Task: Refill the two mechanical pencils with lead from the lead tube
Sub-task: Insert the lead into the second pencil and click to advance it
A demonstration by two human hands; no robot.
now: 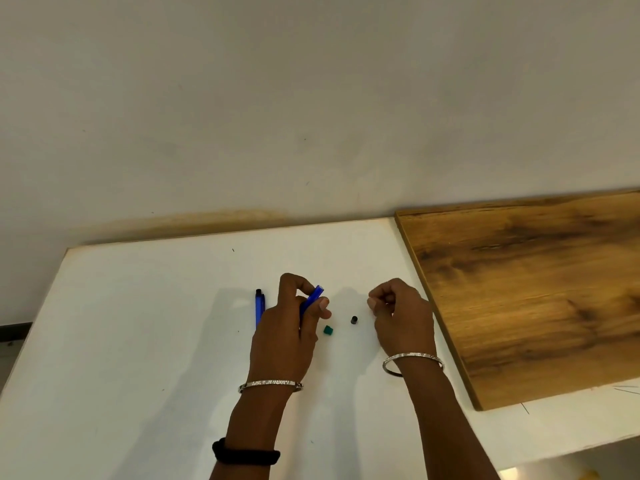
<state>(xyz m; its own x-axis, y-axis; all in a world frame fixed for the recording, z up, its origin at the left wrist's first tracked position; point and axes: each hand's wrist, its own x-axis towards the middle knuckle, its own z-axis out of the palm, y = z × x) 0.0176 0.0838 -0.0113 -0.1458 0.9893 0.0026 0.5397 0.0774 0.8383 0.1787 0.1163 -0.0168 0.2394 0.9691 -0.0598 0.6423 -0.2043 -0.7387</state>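
Observation:
My left hand (291, 327) grips a blue mechanical pencil (311, 299) that points up and to the right, its open end near my thumb. A second blue pencil (259, 306) with a black cap lies on the white table just left of that hand. Between my hands lie a small green cap (328, 330) and a small black cap (354, 320). My right hand (401, 313) hovers to the right with fingers pinched together; whatever it pinches is too thin to see. I cannot make out the lead tube.
The white table (156, 341) meets a pale wall at the back. A brown wooden board (526, 289) lies on the table's right side. A few thin dark lines (627, 389) lie near the board's front right corner.

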